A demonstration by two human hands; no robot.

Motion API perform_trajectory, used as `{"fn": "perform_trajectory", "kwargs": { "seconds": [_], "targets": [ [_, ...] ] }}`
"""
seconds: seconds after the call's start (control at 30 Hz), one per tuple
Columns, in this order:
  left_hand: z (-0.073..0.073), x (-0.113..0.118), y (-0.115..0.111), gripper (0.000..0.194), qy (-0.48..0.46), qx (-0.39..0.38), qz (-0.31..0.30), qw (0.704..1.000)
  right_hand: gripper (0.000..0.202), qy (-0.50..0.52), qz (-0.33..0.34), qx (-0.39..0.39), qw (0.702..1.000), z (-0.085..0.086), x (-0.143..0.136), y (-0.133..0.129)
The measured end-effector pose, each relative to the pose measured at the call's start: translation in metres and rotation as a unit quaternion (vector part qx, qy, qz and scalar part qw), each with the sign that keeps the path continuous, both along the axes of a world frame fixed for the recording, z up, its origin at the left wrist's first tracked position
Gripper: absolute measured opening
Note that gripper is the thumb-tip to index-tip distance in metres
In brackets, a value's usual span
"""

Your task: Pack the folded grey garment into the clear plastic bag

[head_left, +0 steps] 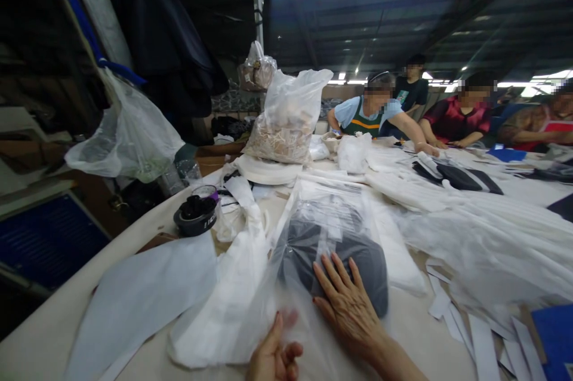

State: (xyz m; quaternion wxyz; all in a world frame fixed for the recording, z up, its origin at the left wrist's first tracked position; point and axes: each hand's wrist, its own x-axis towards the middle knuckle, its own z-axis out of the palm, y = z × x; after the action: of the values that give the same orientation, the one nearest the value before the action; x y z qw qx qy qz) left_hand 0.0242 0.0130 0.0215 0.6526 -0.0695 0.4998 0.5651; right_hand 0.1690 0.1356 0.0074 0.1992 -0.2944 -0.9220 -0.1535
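A dark grey handbag-like item (pixel 362 255) lies inside a clear plastic bag (pixel 264 303) on the table in front of me. My right hand (pixel 349 303) rests flat on it through the plastic, fingers spread. At the near end of the plastic bag, my left hand (pixel 275 351) has its thumb up and other fingers curled. One fingertip shows blurred through the film, so the edge of the plastic sits pinched between thumb and finger. White tape-like strips or paper appear over the item's upper part under the plastic.
Left of the bag are white wrapping sheets (pixel 228 303), a pale blue-grey sheet (pixel 152 285) and a black tape roll (pixel 196 214). White strips (pixel 483 339) and a blue piece (pixel 555 333) lie right. A filled plastic sack (pixel 286 124) stands behind. Several people work across the table.
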Motion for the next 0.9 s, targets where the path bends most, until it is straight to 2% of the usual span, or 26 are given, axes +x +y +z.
{"fn": "perform_trajectory", "kwargs": {
  "seconds": [0.1, 0.2, 0.3, 0.47, 0.8, 0.9],
  "targets": [
    [0.007, -0.008, -0.001, 0.026, 0.026, 0.026, 0.078, 0.996, 0.056, 0.004, 0.002, -0.004, 1.0, -0.001, -0.001, -0.005],
    [0.006, -0.015, -0.006, 0.021, 0.041, 0.029, 0.106, 0.993, 0.057, -0.004, 0.014, -0.004, 1.0, -0.003, 0.0, -0.01],
    [0.005, -0.02, -0.008, 0.02, 0.005, 0.008, 0.117, 0.993, 0.058, -0.014, 0.021, 0.005, 1.0, -0.003, 0.001, -0.011],
    [0.008, -0.023, -0.007, 0.02, -0.054, 0.009, 0.202, 0.978, 0.058, -0.018, 0.017, 0.027, 0.999, -0.002, 0.0, -0.009],
    [0.001, -0.034, -0.013, 0.011, -0.113, 0.024, 0.227, 0.967, 0.051, 0.005, 0.053, 0.016, 0.998, 0.001, -0.041, -0.02],
    [-0.002, -0.036, -0.015, 0.012, -0.093, 0.011, 0.238, 0.967, 0.051, 0.015, 0.065, 0.011, 0.998, -0.001, -0.048, -0.024]
  ]
}}
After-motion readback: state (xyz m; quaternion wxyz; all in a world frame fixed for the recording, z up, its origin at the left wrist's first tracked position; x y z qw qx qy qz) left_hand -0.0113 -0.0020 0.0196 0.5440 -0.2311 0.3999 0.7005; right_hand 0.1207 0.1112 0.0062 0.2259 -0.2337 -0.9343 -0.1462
